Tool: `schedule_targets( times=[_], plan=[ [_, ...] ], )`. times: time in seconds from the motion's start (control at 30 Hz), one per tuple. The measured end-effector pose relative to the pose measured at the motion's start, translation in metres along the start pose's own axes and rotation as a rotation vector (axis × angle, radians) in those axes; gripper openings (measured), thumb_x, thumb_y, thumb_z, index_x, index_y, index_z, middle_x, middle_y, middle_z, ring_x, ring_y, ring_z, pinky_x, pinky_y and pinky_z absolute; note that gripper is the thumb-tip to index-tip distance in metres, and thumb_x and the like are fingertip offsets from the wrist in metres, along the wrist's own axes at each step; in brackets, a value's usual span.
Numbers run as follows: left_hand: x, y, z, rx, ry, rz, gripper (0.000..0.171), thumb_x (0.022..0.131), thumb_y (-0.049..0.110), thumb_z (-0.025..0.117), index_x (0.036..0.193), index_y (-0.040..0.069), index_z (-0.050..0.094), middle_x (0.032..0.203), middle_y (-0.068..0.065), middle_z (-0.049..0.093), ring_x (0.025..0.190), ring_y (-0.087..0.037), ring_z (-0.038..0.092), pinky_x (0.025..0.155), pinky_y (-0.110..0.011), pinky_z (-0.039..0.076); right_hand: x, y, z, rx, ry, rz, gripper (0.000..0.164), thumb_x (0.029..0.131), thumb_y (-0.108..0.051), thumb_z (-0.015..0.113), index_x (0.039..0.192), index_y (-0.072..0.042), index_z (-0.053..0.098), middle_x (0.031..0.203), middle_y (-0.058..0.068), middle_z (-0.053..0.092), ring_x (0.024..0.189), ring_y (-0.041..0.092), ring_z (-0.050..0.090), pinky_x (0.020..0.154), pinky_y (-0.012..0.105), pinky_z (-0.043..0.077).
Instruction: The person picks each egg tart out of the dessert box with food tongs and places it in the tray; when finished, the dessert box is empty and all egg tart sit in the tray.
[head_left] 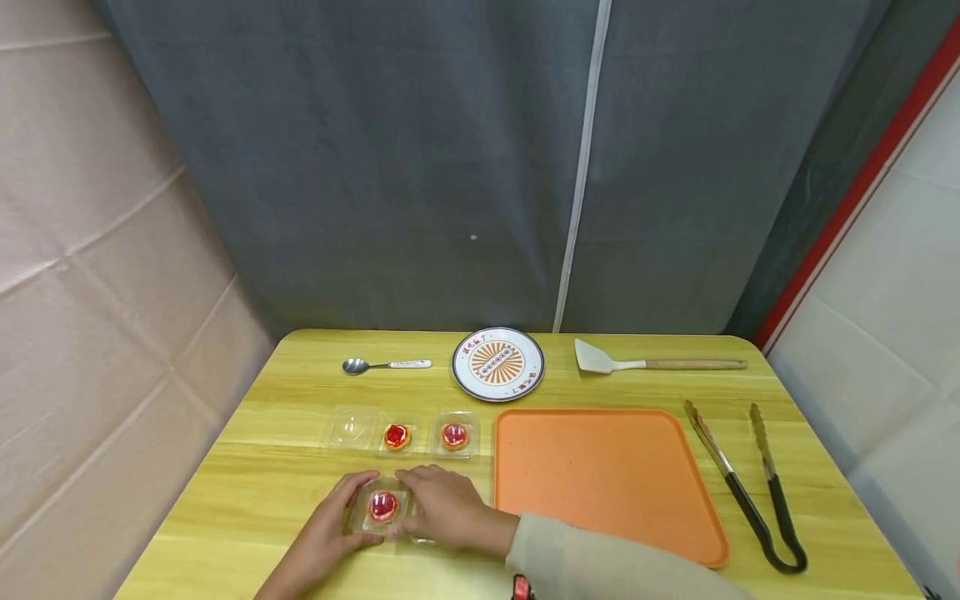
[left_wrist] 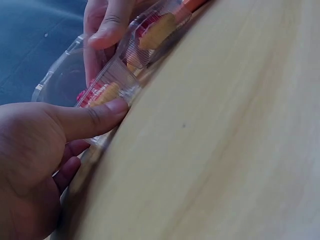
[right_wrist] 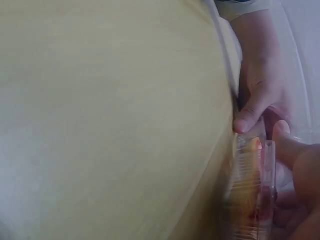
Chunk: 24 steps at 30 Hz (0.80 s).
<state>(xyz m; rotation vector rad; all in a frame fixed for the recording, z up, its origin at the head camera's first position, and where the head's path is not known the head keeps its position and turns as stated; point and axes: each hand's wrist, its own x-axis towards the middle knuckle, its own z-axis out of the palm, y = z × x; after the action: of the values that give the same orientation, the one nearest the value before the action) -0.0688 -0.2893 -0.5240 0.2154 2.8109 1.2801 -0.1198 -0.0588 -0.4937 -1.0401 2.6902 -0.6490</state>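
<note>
A clear plastic box [head_left: 363, 518] with a red-topped tart [head_left: 383, 507] in it lies near the front of the table, between both hands. My left hand [head_left: 327, 521] grips its left side, thumb on the near edge and fingers on the far edge. At its right side my right hand [head_left: 450, 507] holds the box with thumb and fingers; their exact contact is partly hidden. A second boxed tart [left_wrist: 157, 32] sits below the right hand, mostly covered in the head view. Behind stand another boxed tart [head_left: 454, 436] and a tart [head_left: 397, 437] beside a clear lid [head_left: 350, 428].
An orange tray [head_left: 592, 475] lies right of the right hand, the right forearm over its near edge. Black-handled tongs [head_left: 783, 517] lie at far right. Along the back are a spoon [head_left: 386, 365], a patterned plate [head_left: 497, 364] and a white spatula [head_left: 660, 364].
</note>
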Motion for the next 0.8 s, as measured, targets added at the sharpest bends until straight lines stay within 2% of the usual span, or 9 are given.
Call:
schedule_targets(
  times=[0.13, 0.23, 0.37, 0.47, 0.63, 0.7, 0.8],
  plan=[
    [0.001, 0.0, 0.003, 0.031, 0.024, -0.006, 0.086, 0.068, 0.026, 0.095, 0.144, 0.023, 0.054, 0.14, 0.01, 0.058, 0.131, -0.021, 0.055, 0.115, -0.049, 0.044, 0.001, 0.001, 0.0, 0.027, -0.005, 0.01, 0.092, 0.08, -0.065, 0.077, 0.153, -0.016, 0.05, 0.147, -0.003, 0.059, 0.133, 0.015, 0.056, 0.105, 0.039, 0.053],
    [0.001, 0.0, 0.004, 0.028, 0.025, -0.01, 0.088, 0.067, 0.025, 0.095, 0.144, 0.023, 0.054, 0.14, 0.01, 0.058, 0.131, -0.022, 0.055, 0.114, -0.051, 0.045, 0.0, 0.001, -0.002, 0.058, -0.012, 0.018, 0.096, 0.078, -0.068, 0.077, 0.154, -0.016, 0.049, 0.149, -0.002, 0.057, 0.135, 0.017, 0.055, 0.108, 0.041, 0.051],
    [0.001, 0.001, 0.004, 0.038, 0.02, -0.003, 0.09, 0.067, 0.022, 0.096, 0.146, 0.023, 0.053, 0.142, 0.008, 0.057, 0.131, -0.023, 0.055, 0.113, -0.053, 0.045, -0.001, 0.0, -0.004, 0.094, -0.012, 0.021, 0.095, 0.081, -0.07, 0.074, 0.154, -0.015, 0.048, 0.15, -0.001, 0.056, 0.137, 0.019, 0.054, 0.109, 0.041, 0.05],
    [0.0, 0.002, 0.001, 0.04, -0.002, 0.006, 0.093, 0.067, 0.025, 0.097, 0.148, 0.022, 0.051, 0.144, 0.006, 0.056, 0.132, -0.025, 0.055, 0.113, -0.053, 0.045, -0.002, -0.001, -0.005, 0.119, -0.01, 0.024, 0.094, 0.082, -0.068, 0.074, 0.154, -0.014, 0.048, 0.148, -0.002, 0.058, 0.136, 0.018, 0.054, 0.109, 0.04, 0.051],
    [-0.002, 0.009, -0.007, 0.017, -0.082, 0.036, 0.103, 0.067, 0.043, 0.093, 0.155, 0.018, 0.043, 0.151, -0.002, 0.051, 0.139, -0.035, 0.048, 0.113, -0.061, 0.041, -0.002, -0.002, -0.007, 0.144, -0.015, 0.046, 0.096, 0.079, -0.065, 0.079, 0.154, -0.014, 0.048, 0.148, -0.002, 0.057, 0.136, 0.019, 0.054, 0.108, 0.04, 0.051],
    [-0.004, 0.011, -0.011, 0.012, -0.106, 0.055, 0.104, 0.07, 0.048, 0.089, 0.157, 0.016, 0.041, 0.153, -0.006, 0.05, 0.141, -0.04, 0.045, 0.112, -0.066, 0.04, -0.001, -0.003, -0.008, 0.137, -0.02, 0.05, 0.096, 0.078, -0.065, 0.08, 0.154, -0.015, 0.048, 0.149, -0.002, 0.057, 0.136, 0.019, 0.054, 0.108, 0.04, 0.051],
    [-0.005, 0.015, -0.015, 0.019, -0.113, 0.082, 0.095, 0.08, 0.048, 0.084, 0.157, 0.014, 0.041, 0.154, -0.008, 0.049, 0.141, -0.043, 0.044, 0.11, -0.069, 0.04, 0.0, -0.003, -0.008, 0.121, -0.027, 0.05, 0.097, 0.077, -0.064, 0.08, 0.154, -0.016, 0.048, 0.15, -0.002, 0.055, 0.136, 0.019, 0.054, 0.108, 0.04, 0.051]
  ],
)
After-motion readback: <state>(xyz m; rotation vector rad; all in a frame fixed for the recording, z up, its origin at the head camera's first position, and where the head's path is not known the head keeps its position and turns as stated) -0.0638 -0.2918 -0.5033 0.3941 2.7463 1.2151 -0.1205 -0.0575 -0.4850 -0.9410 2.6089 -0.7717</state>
